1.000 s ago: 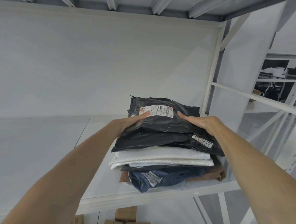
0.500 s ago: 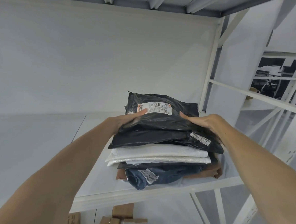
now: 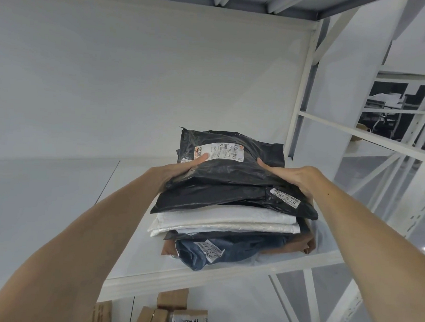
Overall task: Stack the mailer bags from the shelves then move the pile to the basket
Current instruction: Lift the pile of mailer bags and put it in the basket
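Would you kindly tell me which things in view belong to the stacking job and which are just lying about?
Belonging to the job: pile of mailer bags; left hand and right hand, gripping its top black bags; shelf under it.
Lying about: cardboard boxes below the shelf; neighbouring rack.

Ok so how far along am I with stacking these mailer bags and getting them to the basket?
Stacking looks mostly done: the bags sit in one pile on the shelf. In hand: your left hand and right hand grip the top black bag at its two sides. Left: lifting the pile and carrying it to the basket, which is not in view.
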